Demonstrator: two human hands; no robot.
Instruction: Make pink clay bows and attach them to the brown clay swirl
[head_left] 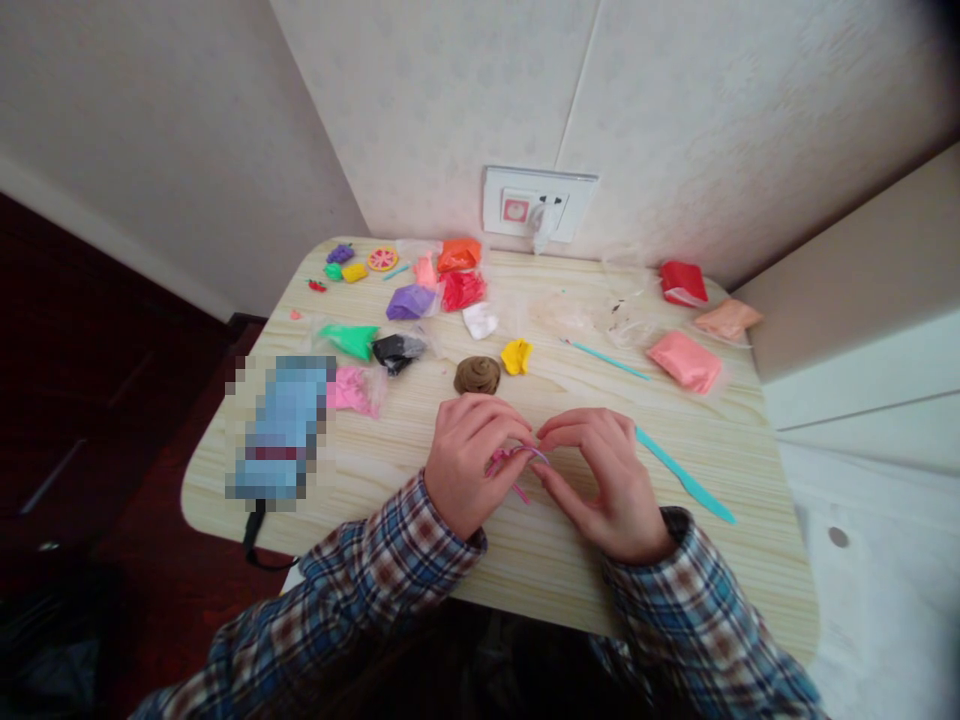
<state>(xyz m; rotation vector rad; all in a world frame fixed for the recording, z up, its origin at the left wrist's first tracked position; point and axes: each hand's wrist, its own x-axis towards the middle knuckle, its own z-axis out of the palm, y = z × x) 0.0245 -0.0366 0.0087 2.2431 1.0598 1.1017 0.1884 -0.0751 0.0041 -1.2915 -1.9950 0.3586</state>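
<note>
My left hand [480, 460] is closed in a pinch on a thin pink and purple strand [519, 490], which looks like soft modelling clay. One pink end hangs below the fingers. Facing it, my right hand [600, 475] has its thumb and fingertips curled around the strand's purple end; the exact contact is hard to see. Just beyond my left hand lies a brown coiled clay swirl [477, 376], with a lump of yellow clay [517, 357] beside it. To the right of my right hand rests a turquoise plastic clay knife [686, 475].
Bags of coloured clay, including green [351, 341], black [397, 352], purple [410, 301] and salmon [685, 362], lie around the table [420, 450]. A pixelated device [285, 425] with a cable is at left. Small clay pieces, such as a round slice [382, 259], sit far left. A thin blue tool [607, 360] lies behind.
</note>
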